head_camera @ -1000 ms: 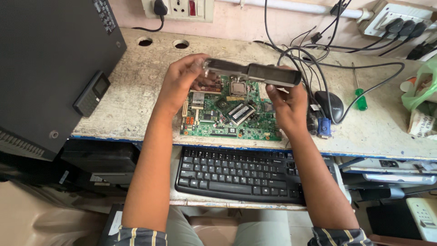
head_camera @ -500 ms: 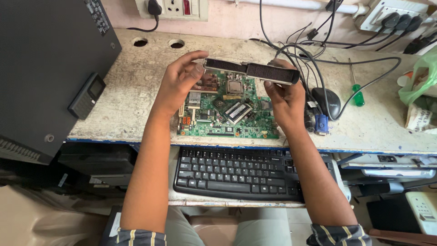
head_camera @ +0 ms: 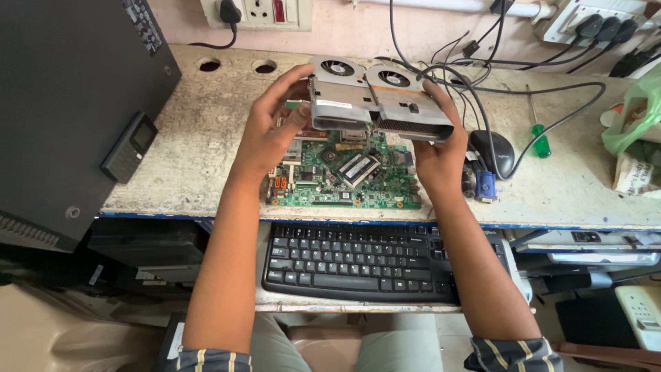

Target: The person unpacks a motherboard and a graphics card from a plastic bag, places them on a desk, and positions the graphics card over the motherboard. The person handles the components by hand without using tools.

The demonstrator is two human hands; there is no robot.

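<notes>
A grey metal cooling unit (head_camera: pixel 375 100) with two round fans is lifted above a green circuit board (head_camera: pixel 348 172) that lies on the worn workbench (head_camera: pixel 200 151). My left hand (head_camera: pixel 272 127) grips the unit's left end. Its right end is held by my right hand (head_camera: pixel 437 148). The unit is tilted so that its fans face up and its fins face me. It hides the far part of the board.
A black computer case (head_camera: pixel 69 103) stands at the left. A black keyboard (head_camera: pixel 358 258) sits on a tray below the bench edge. A black mouse (head_camera: pixel 496 151), a green-handled screwdriver (head_camera: pixel 540 141), cables and wall sockets (head_camera: pixel 255 10) lie behind and right. A green bag (head_camera: pixel 633 114) is far right.
Both hands have raised the cooling unit off the board and tipped it toward me, so the two fans now show on top.
</notes>
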